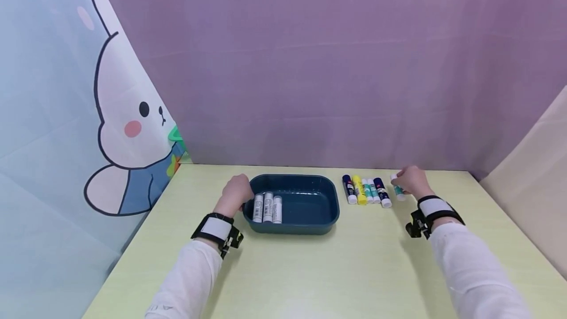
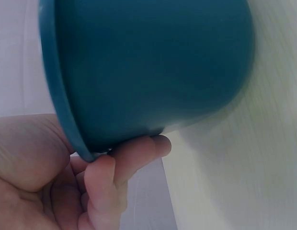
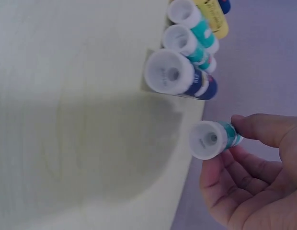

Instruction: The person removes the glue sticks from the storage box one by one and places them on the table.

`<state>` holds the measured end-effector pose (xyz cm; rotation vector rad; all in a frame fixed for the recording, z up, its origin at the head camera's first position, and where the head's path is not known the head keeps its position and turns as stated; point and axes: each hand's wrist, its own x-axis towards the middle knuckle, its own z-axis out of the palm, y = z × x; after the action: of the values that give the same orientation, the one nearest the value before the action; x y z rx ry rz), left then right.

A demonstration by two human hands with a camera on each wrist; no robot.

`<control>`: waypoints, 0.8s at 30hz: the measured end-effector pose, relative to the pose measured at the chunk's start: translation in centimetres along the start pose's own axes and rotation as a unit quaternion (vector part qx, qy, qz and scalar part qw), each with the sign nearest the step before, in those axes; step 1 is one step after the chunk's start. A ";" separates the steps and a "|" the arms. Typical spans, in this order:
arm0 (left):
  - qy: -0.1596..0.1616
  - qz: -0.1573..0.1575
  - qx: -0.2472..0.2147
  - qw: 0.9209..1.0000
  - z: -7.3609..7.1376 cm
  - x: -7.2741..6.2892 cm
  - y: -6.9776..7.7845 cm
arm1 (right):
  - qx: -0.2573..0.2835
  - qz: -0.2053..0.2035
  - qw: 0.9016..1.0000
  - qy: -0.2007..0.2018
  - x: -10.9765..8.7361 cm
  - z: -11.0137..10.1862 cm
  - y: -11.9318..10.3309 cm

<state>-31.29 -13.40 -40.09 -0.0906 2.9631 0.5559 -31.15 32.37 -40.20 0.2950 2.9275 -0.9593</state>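
Observation:
My left hand [image 1: 236,191] grips the left end of a dark blue plastic tray [image 1: 310,209], with the fingertips [image 2: 134,155] against its outer wall in the left wrist view. Inside, three white glue sticks [image 1: 267,207] lie side by side at the left. On the right, my right hand [image 1: 413,181] pinches a white and green glue stick [image 3: 208,139] between thumb and fingers, its white cap end facing the right wrist camera. Just left of that hand is a row of glue sticks: a navy one [image 1: 349,189], a yellow one [image 1: 359,190], two green and white ones [image 1: 370,191] and another navy one [image 1: 382,192].
Everything stands on a pale yellow-green table [image 1: 292,274]. A purple cloth [image 1: 332,73] hangs behind its far edge. At the left hangs a light blue cloth with a cartoon animal [image 1: 133,127], and a pale cloth [image 1: 531,181] is at the right.

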 end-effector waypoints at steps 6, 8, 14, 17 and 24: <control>0.003 0.005 0.000 1.000 0.0 0.0 0.0 | -0.007 -0.003 1.000 0.013 0.0 1.6 0.9; 0.002 0.006 0.001 1.000 0.0 -0.1 -0.1 | -0.008 -0.005 1.000 0.021 0.1 2.0 1.0; 0.001 0.005 0.001 1.000 0.0 -0.1 -0.1 | -0.029 -0.013 0.999 0.042 0.7 3.0 1.6; 0.002 0.005 0.002 1.000 0.0 -0.1 -0.1 | -0.047 -0.024 0.997 0.052 1.0 3.4 1.9; 0.002 0.006 0.000 1.000 0.0 0.0 0.0 | -0.054 -0.028 0.996 0.059 1.4 3.7 2.4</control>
<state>-31.26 -13.42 -40.12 -0.0751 2.9693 0.5583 -32.10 32.31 -44.67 0.2737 3.0977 -0.8116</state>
